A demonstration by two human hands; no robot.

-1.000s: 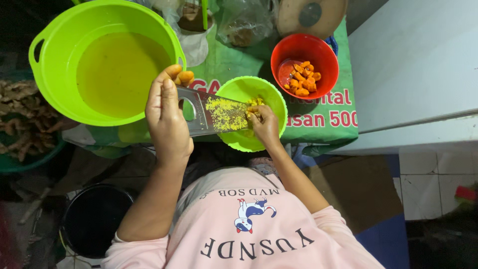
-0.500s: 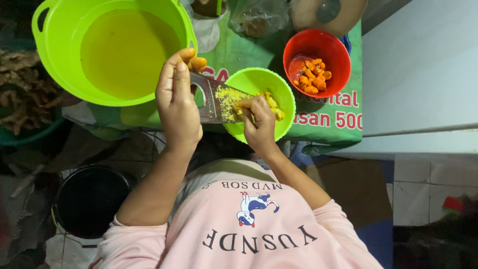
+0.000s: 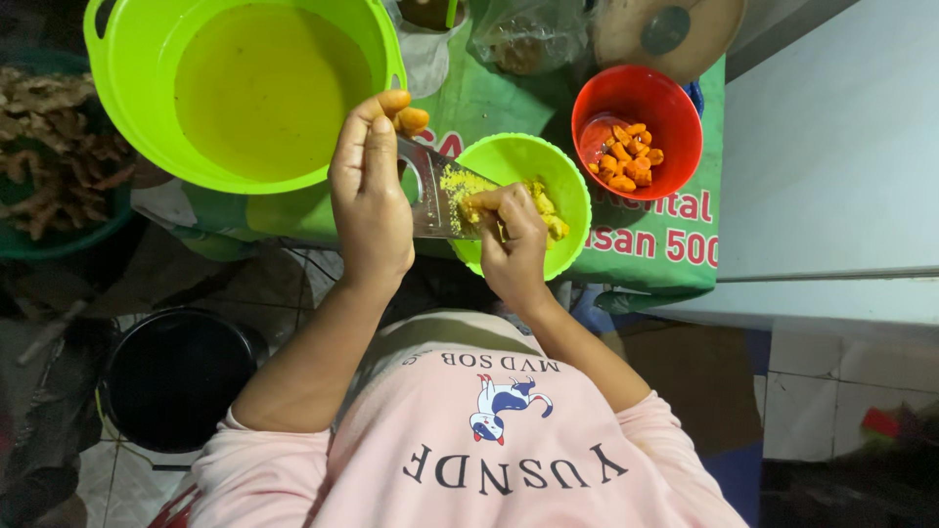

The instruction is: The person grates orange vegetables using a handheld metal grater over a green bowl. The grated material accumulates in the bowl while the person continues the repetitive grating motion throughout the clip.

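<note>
At the bottom of the frame, a pink sweatshirt (image 3: 489, 450) covers the person's chest and both sleeves. To the lower left, a black bucket (image 3: 176, 376) sits on the floor.

Above the sweatshirt, in the middle of the frame, the left hand (image 3: 370, 200) is closed around the handle end of a flat metal grater (image 3: 435, 191), thumb and fingers stained orange-yellow. Just to its right, the right hand (image 3: 509, 240) pinches a small yellow-orange piece of root (image 3: 476, 203) against the grater's face, fingers curled tight on it. The grater slants over the rim of a small lime-green bowl (image 3: 523, 156), which holds yellow gratings (image 3: 546, 207).

Further up, on the green printed cloth (image 3: 646, 244) covering the worktop, a red bowl (image 3: 675, 117) to the upper right holds peeled orange root pieces (image 3: 626, 161) in a little liquid. At upper left stands a large lime-green basin (image 3: 127, 108) filled with cloudy yellow liquid. At the far left edge, a dark green tub (image 3: 59, 240) holds brown unpeeled roots (image 3: 44, 147). A round lid (image 3: 665, 29) lies at the top edge.
</note>
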